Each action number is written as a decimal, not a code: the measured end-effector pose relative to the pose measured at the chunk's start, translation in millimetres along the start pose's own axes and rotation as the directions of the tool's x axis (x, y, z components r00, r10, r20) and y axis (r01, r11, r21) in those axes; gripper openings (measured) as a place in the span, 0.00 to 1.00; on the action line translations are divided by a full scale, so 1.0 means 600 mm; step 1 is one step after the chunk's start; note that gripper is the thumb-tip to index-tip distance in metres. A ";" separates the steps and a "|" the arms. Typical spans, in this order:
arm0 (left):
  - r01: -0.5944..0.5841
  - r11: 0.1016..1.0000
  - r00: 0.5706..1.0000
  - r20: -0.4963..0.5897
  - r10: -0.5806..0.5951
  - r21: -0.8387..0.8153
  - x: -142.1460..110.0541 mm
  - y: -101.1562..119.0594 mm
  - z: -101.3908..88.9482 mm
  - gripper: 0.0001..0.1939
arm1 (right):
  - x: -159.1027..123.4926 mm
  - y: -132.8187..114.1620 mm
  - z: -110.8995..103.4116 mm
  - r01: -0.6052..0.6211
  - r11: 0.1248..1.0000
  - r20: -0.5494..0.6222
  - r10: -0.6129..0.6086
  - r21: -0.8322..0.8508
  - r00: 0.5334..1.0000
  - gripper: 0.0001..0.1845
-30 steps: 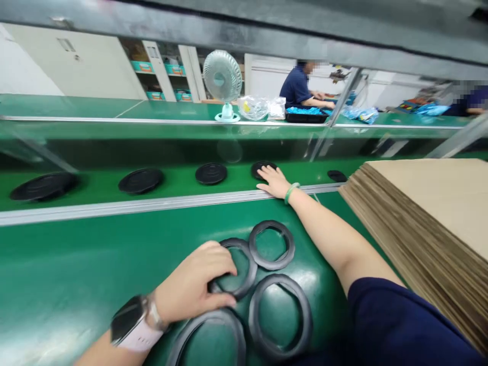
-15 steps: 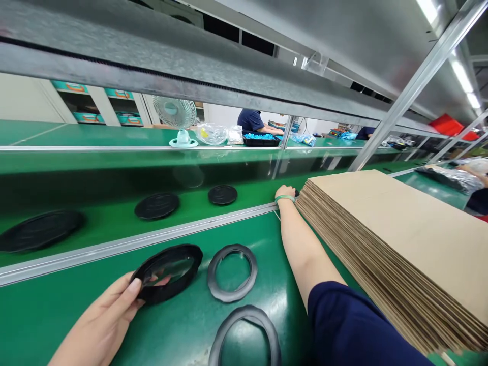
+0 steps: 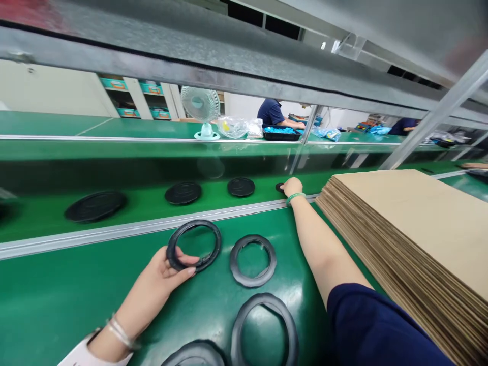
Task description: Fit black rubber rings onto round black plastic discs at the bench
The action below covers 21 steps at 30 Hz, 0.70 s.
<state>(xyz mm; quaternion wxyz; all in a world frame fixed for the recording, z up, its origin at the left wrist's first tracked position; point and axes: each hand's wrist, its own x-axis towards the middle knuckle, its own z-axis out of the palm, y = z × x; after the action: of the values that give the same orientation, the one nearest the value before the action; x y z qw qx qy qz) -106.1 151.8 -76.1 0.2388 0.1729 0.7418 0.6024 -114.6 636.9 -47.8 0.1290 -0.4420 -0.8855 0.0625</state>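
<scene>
My left hand (image 3: 162, 277) grips a black rubber ring (image 3: 194, 245) by its near rim, holding it tilted just above the green table (image 3: 57, 300). To its right a second ring (image 3: 253, 260) lies flat, with a larger ring (image 3: 265, 328) nearer me and part of another ring (image 3: 194, 354) at the bottom edge. My right hand (image 3: 293, 187) is stretched far across to the conveyor belt (image 3: 34, 216), resting on a small black disc (image 3: 280, 187) that it mostly hides.
Three black discs (image 3: 95, 205), (image 3: 183, 193), (image 3: 241, 186) sit in a row on the belt. A tall stack of flat cardboard sheets (image 3: 412, 229) fills the right side. Beyond, a small fan (image 3: 201, 109), plastic bags (image 3: 232, 127) and seated people at a far bench (image 3: 272, 113).
My left hand carried the lifted ring rightward and further away, and it now shows as an open ring. My right hand came back from beside the cardboard stack onto the small disc.
</scene>
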 end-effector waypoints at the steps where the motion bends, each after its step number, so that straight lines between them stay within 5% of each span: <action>1: -0.012 1.000 1.000 -0.008 0.012 -0.020 0.000 -0.003 0.002 0.37 | -0.005 0.001 -0.002 0.005 1.000 -0.001 -0.005 0.023 1.000 0.10; 4: -0.046 0.998 0.999 -0.007 0.046 -0.046 -0.003 -0.006 0.006 0.34 | -0.030 -0.021 -0.010 0.078 0.990 -0.036 -0.075 0.116 0.997 0.08; 7: -0.051 0.997 0.999 -0.007 0.050 -0.065 -0.007 -0.002 0.011 0.32 | -0.092 -0.085 -0.029 0.343 0.886 -0.206 -0.289 0.313 0.935 0.06; 10: -0.038 0.994 0.999 -0.015 0.036 -0.100 -0.012 0.004 0.016 0.33 | -0.196 -0.162 -0.060 0.647 0.570 -0.364 -0.539 0.506 0.760 0.02; 14: -0.040 0.991 0.999 -0.001 0.040 -0.130 -0.013 0.006 0.017 0.35 | -0.327 -0.218 -0.081 0.867 0.209 -0.392 -0.827 0.453 0.404 0.02; 17: -0.048 0.988 0.997 0.055 0.057 -0.150 -0.011 0.004 0.013 0.35 | -0.373 -0.221 -0.070 0.946 0.082 -0.356 -0.913 0.315 0.198 0.05; 21: -0.072 0.976 0.995 0.054 0.084 -0.207 -0.009 0.000 0.011 0.33 | -0.389 -0.217 -0.044 0.983 0.008 -0.290 -0.955 0.181 0.061 0.07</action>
<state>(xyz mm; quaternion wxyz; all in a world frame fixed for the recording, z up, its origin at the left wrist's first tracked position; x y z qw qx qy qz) -97.9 154.2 -76.7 0.2546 0.1950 0.6607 0.6787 -72.4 372.1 -33.8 0.2457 0.3116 -0.9138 0.0865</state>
